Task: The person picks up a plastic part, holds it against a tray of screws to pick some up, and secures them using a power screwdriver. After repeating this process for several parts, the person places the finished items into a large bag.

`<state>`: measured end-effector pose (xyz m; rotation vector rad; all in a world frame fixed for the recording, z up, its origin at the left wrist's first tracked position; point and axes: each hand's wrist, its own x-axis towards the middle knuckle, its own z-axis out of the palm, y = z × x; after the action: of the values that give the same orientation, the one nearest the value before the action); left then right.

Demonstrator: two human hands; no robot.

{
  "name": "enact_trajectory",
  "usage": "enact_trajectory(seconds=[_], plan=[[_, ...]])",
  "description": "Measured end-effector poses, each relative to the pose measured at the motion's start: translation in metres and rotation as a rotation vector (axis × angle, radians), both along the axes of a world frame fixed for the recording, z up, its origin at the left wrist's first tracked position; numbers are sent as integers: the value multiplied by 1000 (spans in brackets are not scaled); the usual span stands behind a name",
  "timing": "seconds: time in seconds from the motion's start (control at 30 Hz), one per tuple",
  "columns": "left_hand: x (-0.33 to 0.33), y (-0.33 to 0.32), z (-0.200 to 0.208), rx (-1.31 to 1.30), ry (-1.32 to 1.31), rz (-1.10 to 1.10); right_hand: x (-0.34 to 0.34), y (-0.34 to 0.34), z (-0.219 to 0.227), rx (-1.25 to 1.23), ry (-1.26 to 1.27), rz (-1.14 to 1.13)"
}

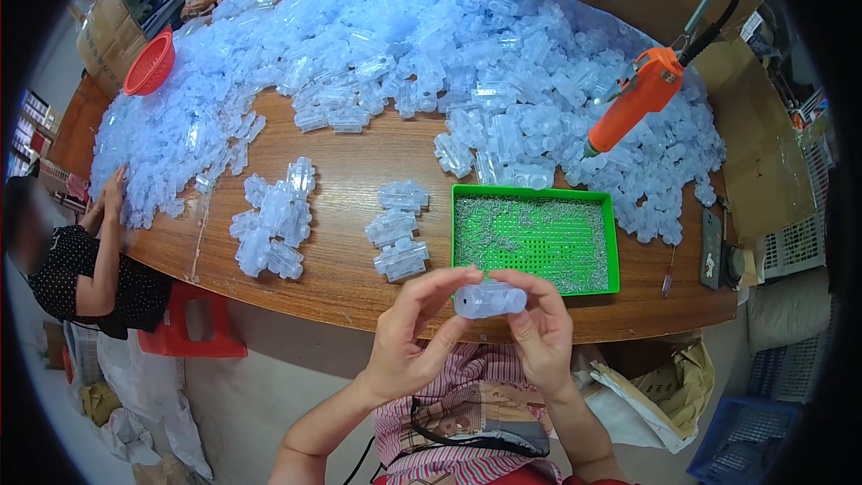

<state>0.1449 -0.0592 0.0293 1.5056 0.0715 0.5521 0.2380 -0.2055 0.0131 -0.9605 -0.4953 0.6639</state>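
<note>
A translucent bluish plastic housing [488, 302] with a small dark hole near its left end is held level between my two hands, just off the table's front edge. My left hand [415, 334] closes its fingertips and thumb around the left end. At the right end, my right hand [545, 330] pinches the piece between thumb and fingers. Directly beyond them lies a green tray [614, 247] of small metal screws. Three similar housings [393, 230] sit in a short column left of the tray, and several more [274, 216] form a cluster farther left.
A huge heap of the same housings [404, 27] covers the back of the wooden table [350, 157]. An orange electric screwdriver [636, 101] hangs over the right side. A red basket [150, 65] rests at far left. Two people [76, 260] are at the table's left and back left.
</note>
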Motion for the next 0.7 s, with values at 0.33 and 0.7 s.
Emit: enact_trajectory(seconds=[0.33,0.7], plan=[[-4,11,-13,-161,-10,-55,-3,-6,13,-125,-380,-149],[1,17,-14,-623,253,102,14,-20,127,-153,-476,83]])
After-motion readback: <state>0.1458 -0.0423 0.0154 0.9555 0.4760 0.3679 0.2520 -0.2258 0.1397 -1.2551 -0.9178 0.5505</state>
